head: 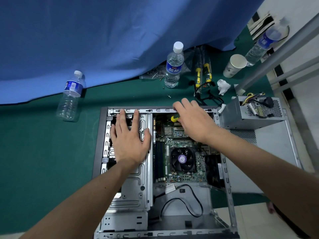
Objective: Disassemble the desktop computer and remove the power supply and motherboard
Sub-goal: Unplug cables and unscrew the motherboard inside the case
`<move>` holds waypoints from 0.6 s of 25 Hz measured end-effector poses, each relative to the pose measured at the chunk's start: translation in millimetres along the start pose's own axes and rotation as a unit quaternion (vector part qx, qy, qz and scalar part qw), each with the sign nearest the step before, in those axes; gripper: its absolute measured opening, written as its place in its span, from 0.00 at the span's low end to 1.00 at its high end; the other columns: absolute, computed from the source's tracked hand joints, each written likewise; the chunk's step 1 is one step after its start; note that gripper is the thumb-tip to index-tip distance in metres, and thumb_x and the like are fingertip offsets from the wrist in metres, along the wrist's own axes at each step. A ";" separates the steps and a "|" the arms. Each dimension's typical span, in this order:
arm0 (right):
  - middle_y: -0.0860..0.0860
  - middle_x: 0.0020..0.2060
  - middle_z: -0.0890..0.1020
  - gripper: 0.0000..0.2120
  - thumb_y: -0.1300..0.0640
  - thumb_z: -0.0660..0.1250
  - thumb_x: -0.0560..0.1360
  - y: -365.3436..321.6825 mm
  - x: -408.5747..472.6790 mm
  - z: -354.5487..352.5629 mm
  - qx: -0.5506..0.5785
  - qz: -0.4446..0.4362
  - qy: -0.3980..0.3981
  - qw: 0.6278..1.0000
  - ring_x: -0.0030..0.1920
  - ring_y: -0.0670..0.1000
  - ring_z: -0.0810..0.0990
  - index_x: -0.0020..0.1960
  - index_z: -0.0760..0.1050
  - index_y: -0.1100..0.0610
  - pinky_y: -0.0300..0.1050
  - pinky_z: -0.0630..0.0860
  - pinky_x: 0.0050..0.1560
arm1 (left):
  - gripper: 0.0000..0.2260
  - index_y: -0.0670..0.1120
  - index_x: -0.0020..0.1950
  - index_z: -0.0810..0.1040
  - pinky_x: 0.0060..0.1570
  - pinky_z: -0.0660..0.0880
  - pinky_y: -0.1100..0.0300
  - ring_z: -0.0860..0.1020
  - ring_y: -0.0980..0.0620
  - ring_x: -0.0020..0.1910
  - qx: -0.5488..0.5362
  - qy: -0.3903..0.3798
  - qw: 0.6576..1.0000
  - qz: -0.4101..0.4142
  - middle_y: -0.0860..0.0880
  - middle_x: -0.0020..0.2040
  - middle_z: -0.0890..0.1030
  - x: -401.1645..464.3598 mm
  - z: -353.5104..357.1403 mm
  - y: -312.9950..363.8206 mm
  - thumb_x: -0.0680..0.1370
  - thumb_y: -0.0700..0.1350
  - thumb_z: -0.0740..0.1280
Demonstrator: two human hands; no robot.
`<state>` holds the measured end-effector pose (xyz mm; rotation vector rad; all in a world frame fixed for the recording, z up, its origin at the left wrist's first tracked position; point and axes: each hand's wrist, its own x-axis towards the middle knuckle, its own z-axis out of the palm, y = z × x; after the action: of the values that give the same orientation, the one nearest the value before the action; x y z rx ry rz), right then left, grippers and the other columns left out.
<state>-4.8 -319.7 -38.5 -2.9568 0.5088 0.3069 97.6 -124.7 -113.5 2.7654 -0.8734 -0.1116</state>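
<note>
Left hand (128,135) flat on drive cage (136,178) in open case (227,195); right hand (193,121) grips screwdriver (174,118) over motherboard (181,152); power supply (250,112) at 2 o'clock.

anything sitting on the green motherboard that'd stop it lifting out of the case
The black CPU fan is mounted on the green motherboard, and the right hand holds a yellow-handled screwdriver over its far end.

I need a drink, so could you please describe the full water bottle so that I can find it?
On the green cloth-covered table, look beyond the open metal computer case. The clear, white-capped, blue-labelled water bottle stands upright before the blue curtain; unlike two other bottles, it holds water.
</note>
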 end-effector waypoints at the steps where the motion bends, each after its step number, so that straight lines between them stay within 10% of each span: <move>1: 0.51 0.54 0.69 0.25 0.70 0.67 0.71 2.7 -0.7 -0.5 0.010 -0.014 -0.004 1.000 0.49 0.54 0.66 0.62 0.63 0.54 0.51 0.72 0.50 | 0.29 0.56 0.80 0.52 0.75 0.51 0.44 0.51 0.45 0.79 0.000 -0.001 1.000 0.001 0.44 0.80 0.52 0.1 -0.3 0.0 0.80 0.62 0.51; 5: 0.53 0.56 0.70 0.21 0.55 0.66 0.78 3.7 -3.7 -0.9 -0.001 -0.026 0.006 1.000 0.54 0.55 0.67 0.67 0.64 0.55 0.51 0.73 0.54 | 0.30 0.56 0.80 0.52 0.75 0.52 0.44 0.51 0.45 0.79 0.001 -0.003 1.000 0.002 0.44 0.80 0.51 -0.7 -0.9 0.8 0.79 0.62 0.51; 8: 0.55 0.50 0.72 0.25 0.39 0.51 0.81 -4.3 -4.4 0.3 -0.040 0.047 -0.020 0.998 0.43 0.57 0.75 0.68 0.60 0.57 0.48 0.70 0.35 | 0.30 0.57 0.80 0.51 0.75 0.51 0.44 0.51 0.45 0.79 0.000 -0.002 1.000 0.002 0.44 0.80 0.51 -0.7 -0.6 -0.4 0.79 0.62 0.51; 11: 0.53 0.48 0.71 0.13 0.53 0.56 0.83 -9.9 -2.9 1.4 0.013 0.009 -0.007 1.000 0.42 0.56 0.73 0.66 0.60 0.55 0.49 0.69 0.35 | 0.30 0.57 0.80 0.51 0.75 0.51 0.45 0.51 0.45 0.79 0.000 0.001 1.000 0.004 0.43 0.80 0.52 -0.3 0.0 -0.1 0.79 0.62 0.51; 15: 0.51 0.55 0.70 0.30 0.71 0.65 0.70 -10.5 -1.0 -5.0 0.084 -0.047 -0.037 0.995 0.55 0.54 0.66 0.67 0.64 0.52 0.49 0.71 0.53 | 0.30 0.57 0.80 0.52 0.75 0.52 0.44 0.51 0.45 0.79 -0.001 0.004 1.000 0.004 0.43 0.80 0.52 -0.2 0.9 -0.7 0.79 0.62 0.51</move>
<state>-1.2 -310.4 -32.5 -2.7842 0.3671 0.3435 97.6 -124.2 -114.6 2.7589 -0.8819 -0.0993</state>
